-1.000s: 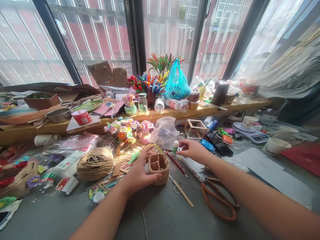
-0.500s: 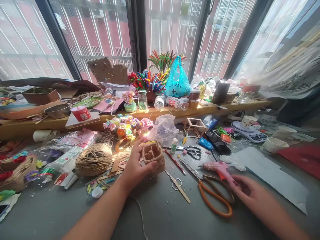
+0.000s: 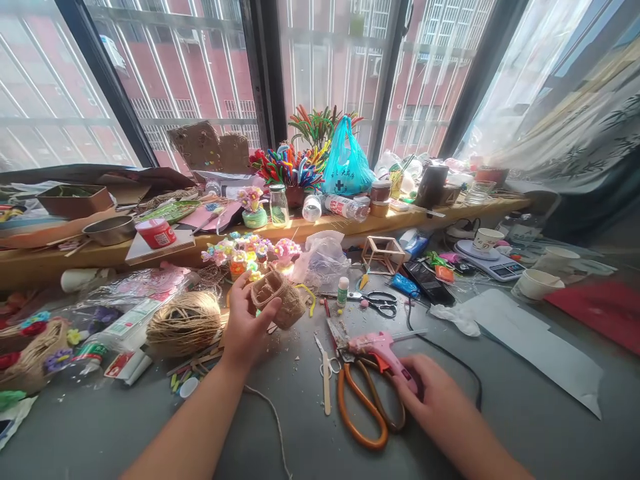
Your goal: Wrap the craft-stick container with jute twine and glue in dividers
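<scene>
- Above the grey table [image 3: 310, 443], left of centre, one small burlap box [image 3: 289, 305] is held up in the left hand [image 3: 244, 330], its opening tipped toward the person.
- Three pairs of scissors lie to the box's right: one large with orange handles [image 3: 341, 395], one small with pale finger rings [image 3: 319, 345], and one with black handles [image 3: 384, 296] farther back.
- One wooden stick [image 3: 327, 390] lies across the small pair; one little white-capped bottle [image 3: 343, 293] stands near the black-handled pair.
- One ball of twine [image 3: 184, 325] sits left of the left hand; one kitchen scale [image 3: 506, 269], far right, bears one paper cup [image 3: 487, 240].
- The left forearm rises from the bottom edge; the hand grips the box, thumb along the near side, fingers around the far left side.
- The right forearm comes in from the lower right; the right hand [image 3: 433, 390] is closed around the handle of one pink glue gun [image 3: 381, 348], nozzle to the left.
- The gun covers part of the large scissors; whether they touch cannot be told.
- Shadow obscures the box's inside, and several left fingertips are hidden behind it.
- Both forearms are cut off by the frame; one black cable [image 3: 467, 367] partly disappears behind the right hand.
</scene>
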`<act>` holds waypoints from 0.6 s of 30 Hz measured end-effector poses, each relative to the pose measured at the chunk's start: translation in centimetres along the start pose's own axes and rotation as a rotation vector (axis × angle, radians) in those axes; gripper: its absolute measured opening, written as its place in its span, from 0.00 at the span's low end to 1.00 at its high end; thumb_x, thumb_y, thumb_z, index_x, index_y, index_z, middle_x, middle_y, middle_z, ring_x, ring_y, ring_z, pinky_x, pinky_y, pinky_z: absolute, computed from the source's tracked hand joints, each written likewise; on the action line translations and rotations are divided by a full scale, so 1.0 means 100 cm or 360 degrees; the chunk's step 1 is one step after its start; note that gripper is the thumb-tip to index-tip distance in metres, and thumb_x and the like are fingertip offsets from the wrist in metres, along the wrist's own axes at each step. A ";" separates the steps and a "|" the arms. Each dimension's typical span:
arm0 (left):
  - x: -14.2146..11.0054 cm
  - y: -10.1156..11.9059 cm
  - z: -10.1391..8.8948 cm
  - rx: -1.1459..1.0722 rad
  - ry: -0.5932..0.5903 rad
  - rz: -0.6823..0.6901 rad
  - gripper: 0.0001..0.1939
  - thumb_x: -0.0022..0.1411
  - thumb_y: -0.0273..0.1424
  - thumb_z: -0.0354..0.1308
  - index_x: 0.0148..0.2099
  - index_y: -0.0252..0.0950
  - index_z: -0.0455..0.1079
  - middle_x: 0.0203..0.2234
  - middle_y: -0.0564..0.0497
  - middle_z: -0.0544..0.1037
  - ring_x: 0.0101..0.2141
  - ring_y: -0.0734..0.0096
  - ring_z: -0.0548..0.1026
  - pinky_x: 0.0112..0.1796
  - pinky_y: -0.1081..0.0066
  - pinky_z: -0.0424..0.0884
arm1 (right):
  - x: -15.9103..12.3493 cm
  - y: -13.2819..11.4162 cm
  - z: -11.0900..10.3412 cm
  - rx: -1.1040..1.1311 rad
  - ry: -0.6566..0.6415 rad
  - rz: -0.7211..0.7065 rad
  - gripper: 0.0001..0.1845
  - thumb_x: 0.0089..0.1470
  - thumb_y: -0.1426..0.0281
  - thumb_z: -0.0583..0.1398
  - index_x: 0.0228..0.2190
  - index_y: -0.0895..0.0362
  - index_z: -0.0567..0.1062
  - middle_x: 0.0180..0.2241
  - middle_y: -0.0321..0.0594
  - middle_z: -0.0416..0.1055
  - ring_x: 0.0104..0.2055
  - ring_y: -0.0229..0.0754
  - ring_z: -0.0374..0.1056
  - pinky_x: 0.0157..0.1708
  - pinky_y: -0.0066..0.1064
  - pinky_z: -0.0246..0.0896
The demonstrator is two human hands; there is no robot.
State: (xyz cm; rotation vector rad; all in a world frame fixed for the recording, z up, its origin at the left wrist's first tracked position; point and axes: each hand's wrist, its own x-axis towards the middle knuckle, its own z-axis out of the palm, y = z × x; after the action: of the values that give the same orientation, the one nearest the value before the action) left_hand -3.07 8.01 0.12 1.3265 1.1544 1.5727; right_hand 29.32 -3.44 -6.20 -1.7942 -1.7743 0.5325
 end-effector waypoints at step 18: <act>-0.001 -0.004 -0.001 -0.0034 0.0048 -0.0048 0.45 0.58 0.42 0.70 0.70 0.42 0.51 0.54 0.43 0.75 0.50 0.56 0.78 0.42 0.65 0.79 | 0.052 0.012 0.002 -0.0066 0.0094 -0.0010 0.18 0.62 0.58 0.54 0.43 0.56 0.76 0.40 0.48 0.76 0.40 0.51 0.73 0.39 0.41 0.69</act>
State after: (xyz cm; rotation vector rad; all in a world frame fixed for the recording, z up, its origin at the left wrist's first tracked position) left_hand -3.20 8.04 -0.31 1.2697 1.1679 1.5842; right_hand 30.34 1.81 -6.60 -1.8135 -1.7624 0.4386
